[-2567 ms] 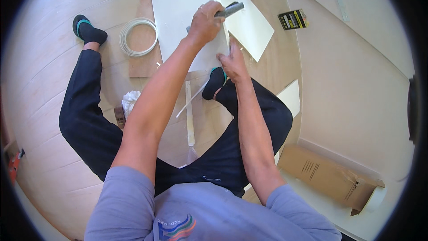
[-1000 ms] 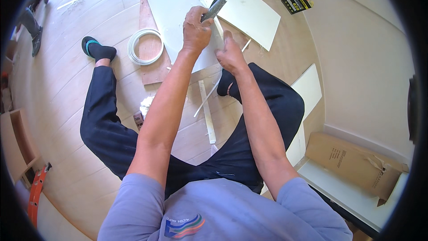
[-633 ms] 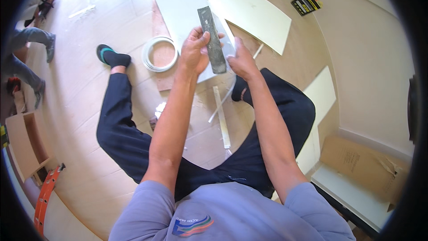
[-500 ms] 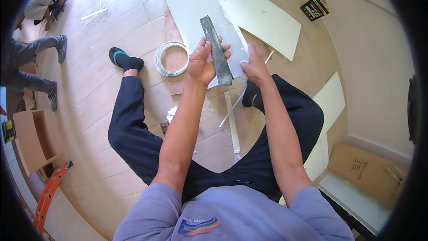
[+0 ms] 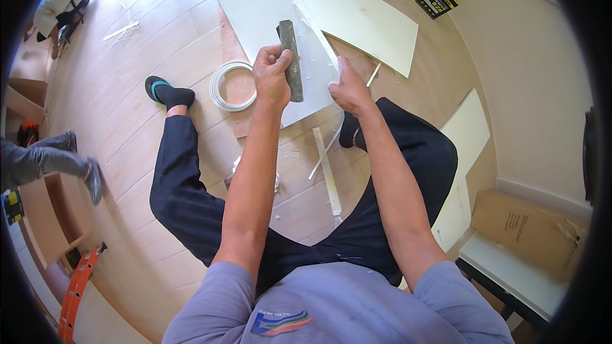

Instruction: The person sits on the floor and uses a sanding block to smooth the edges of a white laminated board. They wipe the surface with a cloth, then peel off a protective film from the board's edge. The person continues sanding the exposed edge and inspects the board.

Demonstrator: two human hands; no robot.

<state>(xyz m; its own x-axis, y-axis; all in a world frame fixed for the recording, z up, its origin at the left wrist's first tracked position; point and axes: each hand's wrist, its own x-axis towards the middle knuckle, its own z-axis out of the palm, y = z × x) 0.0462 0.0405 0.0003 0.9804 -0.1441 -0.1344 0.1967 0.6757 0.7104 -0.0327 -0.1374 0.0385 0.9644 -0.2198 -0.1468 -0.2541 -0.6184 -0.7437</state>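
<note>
My left hand (image 5: 273, 76) is closed on a long, narrow grey block (image 5: 292, 64), held upright in view over a light grey board (image 5: 252, 6). My right hand (image 5: 350, 89) grips the white edge (image 5: 319, 28) of that board at its near right part. Under this board lie a pinkish wooden sheet (image 5: 231, 35) and, to the right, a white panel (image 5: 373, 22). A white coil of edge strip (image 5: 220, 86) rests left of my left hand. Loose narrow strips (image 5: 324, 162) lie on the floor between my legs.
At left, one person (image 5: 57, 3) bends down and another's legs (image 5: 54, 162) pass by wooden boxes (image 5: 51, 216) and an orange ladder (image 5: 80, 290). At right are white offcuts (image 5: 472, 127), a cardboard box (image 5: 523, 229), a black package (image 5: 438, 0) and the wall (image 5: 529, 121).
My left hand has brought the grey block down off the board's edge and turned it lengthwise, pointing away from me. The co-worker's legs at left have moved nearer the bottom of the view.
</note>
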